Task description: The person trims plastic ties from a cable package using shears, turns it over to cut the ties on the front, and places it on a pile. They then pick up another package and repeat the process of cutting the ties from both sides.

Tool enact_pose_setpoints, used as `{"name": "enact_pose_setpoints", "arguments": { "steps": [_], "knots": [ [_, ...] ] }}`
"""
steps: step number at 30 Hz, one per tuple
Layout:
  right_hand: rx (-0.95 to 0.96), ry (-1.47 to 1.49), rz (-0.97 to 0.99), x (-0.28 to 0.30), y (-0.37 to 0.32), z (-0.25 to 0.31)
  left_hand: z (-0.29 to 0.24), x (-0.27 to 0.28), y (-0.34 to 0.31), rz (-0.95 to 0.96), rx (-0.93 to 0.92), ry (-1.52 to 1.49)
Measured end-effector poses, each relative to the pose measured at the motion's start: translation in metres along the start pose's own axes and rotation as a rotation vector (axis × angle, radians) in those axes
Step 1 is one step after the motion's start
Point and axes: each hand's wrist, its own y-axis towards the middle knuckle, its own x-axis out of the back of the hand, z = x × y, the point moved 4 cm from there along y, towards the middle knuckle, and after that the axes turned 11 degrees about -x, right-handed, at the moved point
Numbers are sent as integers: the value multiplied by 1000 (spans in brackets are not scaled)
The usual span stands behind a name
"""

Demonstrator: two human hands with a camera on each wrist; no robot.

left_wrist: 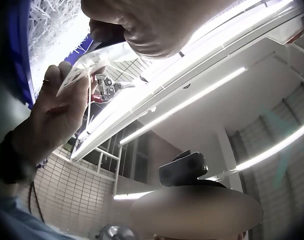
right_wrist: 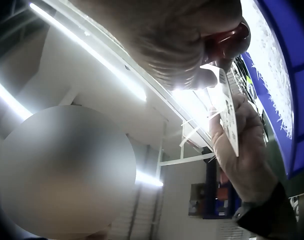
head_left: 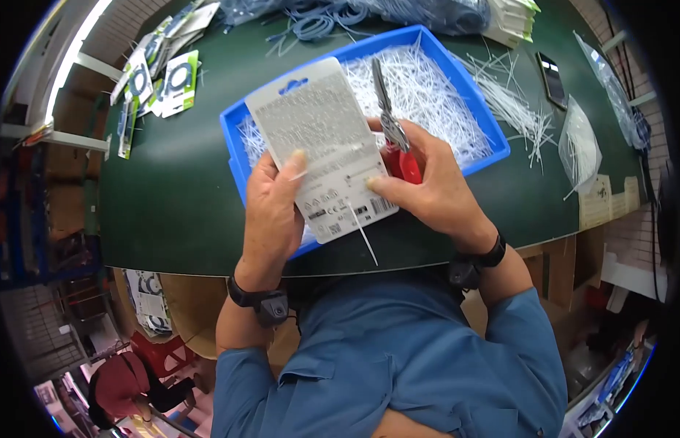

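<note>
Both hands hold a white printed package card [head_left: 322,146] in front of the body. The left hand [head_left: 273,208] grips its left edge, thumb on the printed face. The right hand [head_left: 435,186] pinches the lower right edge with its thumb and also holds red-handled pliers [head_left: 404,164], their metal jaws pointing up. A thin white tie [head_left: 363,233] sticks out from the card's lower part. In the left wrist view the right hand [left_wrist: 62,112] appears beside the card [left_wrist: 82,70]; the right wrist view shows the left hand [right_wrist: 247,150] at the card's edge [right_wrist: 229,112].
A blue tray [head_left: 501,150] full of white ties [head_left: 428,87] lies behind the card on the green table [head_left: 172,190]. Packaged cards [head_left: 181,84] are at the left, coiled blue cables [head_left: 314,25] at the back. Loose ties, a phone [head_left: 552,80] and a bag [head_left: 579,146] are at the right.
</note>
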Motion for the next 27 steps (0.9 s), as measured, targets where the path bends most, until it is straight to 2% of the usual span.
{"name": "enact_pose_setpoints", "arguments": {
  "steps": [1, 3, 4, 5, 8, 13, 20, 27],
  "knots": [
    [-29, 9, -8, 0, -2, -6, 1, 2, 0, -43, -39, -2],
    [146, -222, -111, 0, -3, -6, -1, 7, 1, -128, -142, 6],
    [243, -341, -156, -1, -4, -4, -2, 7, 0, -135, -133, 7],
    [238, -339, -150, -1, -5, -3, -7, 8, 1, -156, -184, 10],
    [271, -675, -223, -1, -17, 5, -19, 10, 0, -207, -292, 14],
    [243, -750, -170, -1, -25, -6, -20, 12, -6, -254, -344, 68],
    [390, -852, -206, -5, -27, 1, -15, 8, -12, -244, -386, 125],
    [406, -827, -218, -7, -26, -1, -10, 12, -16, -231, -423, 196]
  ]
}}
